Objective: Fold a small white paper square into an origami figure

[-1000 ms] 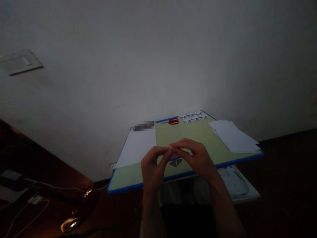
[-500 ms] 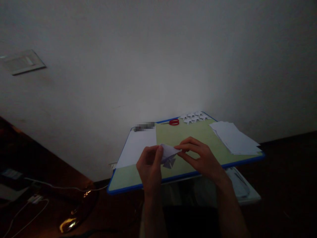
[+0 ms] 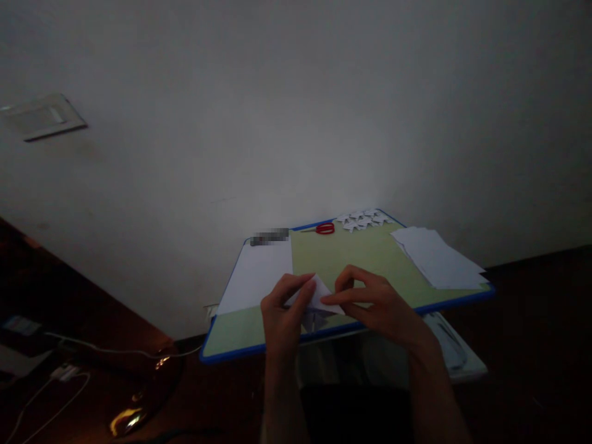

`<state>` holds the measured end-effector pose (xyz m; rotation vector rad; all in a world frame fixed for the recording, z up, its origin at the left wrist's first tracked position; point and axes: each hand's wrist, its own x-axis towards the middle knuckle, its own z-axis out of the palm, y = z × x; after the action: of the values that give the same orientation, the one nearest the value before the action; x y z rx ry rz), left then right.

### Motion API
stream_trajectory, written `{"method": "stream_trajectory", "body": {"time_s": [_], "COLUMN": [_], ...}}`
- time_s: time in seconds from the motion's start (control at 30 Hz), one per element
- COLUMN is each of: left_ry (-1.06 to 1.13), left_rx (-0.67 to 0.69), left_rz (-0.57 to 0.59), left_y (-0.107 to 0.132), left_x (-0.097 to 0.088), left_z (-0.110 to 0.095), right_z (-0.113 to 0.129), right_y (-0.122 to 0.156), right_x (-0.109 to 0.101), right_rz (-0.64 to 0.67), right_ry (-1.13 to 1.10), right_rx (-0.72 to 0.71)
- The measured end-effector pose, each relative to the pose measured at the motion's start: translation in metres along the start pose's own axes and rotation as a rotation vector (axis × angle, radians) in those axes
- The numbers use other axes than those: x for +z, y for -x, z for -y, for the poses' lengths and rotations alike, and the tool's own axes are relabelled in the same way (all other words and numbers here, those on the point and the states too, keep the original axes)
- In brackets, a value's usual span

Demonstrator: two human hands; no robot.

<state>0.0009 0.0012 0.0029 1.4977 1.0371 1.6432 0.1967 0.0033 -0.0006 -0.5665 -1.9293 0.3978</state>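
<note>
Both of my hands hold a small folded white paper piece [image 3: 320, 299] just above the near edge of a green board [image 3: 365, 253] with a blue rim. My left hand [image 3: 283, 317] pinches the piece's left side with thumb and fingers. My right hand [image 3: 377, 303] grips its right side, the forefinger laid along the fold. The room is dim and the folds are hard to make out.
On the board lie a white sheet [image 3: 259, 274] at the left, a stack of white papers [image 3: 437, 256] at the right, red-handled scissors [image 3: 324, 229] and several small folded paper pieces [image 3: 363, 218] at the far edge. A pale wall rises behind. Cables [image 3: 69, 373] lie at the lower left.
The paper piece has been turned and lowered toward the board's near edge between my hands. My right forefinger now lies across it. The board's contents have not moved.
</note>
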Motion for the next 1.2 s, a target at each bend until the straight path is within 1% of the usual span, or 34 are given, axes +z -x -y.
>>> {"method": "stream_trajectory", "body": {"time_s": [0.1, 0.2, 0.33, 0.4, 0.47, 0.57, 0.67, 0.8, 1.07, 1.2], "left_ry": [-0.021, 0.017, 0.151, 0.205, 0.229, 0.228, 0.207, 0.17, 0.131, 0.125], "left_rx": [0.03, 0.02, -0.004, -0.021, -0.038, -0.064, -0.09, -0.069, -0.061, -0.047], "left_rz": [0.069, 0.108, 0.074, 0.046, 0.014, -0.01, -0.021, -0.034, 0.002, 0.059], "left_y": [0.0, 0.001, 0.003, 0.004, 0.004, 0.005, 0.005, 0.004, 0.005, 0.005], "left_x": [-0.003, -0.001, 0.006, 0.008, 0.01, 0.011, 0.011, 0.009, 0.008, 0.007], "left_z": [0.001, 0.0, -0.001, 0.0, 0.0, -0.001, -0.001, 0.0, -0.006, -0.008], "right_z": [0.001, 0.002, 0.004, 0.005, 0.005, 0.004, 0.002, 0.002, 0.003, 0.003], "right_y": [-0.002, -0.006, -0.012, -0.014, -0.016, -0.016, -0.014, -0.012, -0.01, -0.009], "right_x": [0.0, 0.003, 0.012, 0.016, 0.017, 0.017, 0.016, 0.014, 0.012, 0.009], "right_rz": [0.003, -0.081, -0.23, -0.274, -0.296, -0.29, -0.24, -0.209, -0.204, -0.187], "right_ry": [-0.012, -0.052, -0.208, -0.208, -0.161, -0.114, -0.087, -0.062, -0.01, 0.005], "right_rx": [0.06, 0.101, 0.193, 0.17, 0.096, 0.041, 0.05, 0.044, 0.001, -0.032]}}
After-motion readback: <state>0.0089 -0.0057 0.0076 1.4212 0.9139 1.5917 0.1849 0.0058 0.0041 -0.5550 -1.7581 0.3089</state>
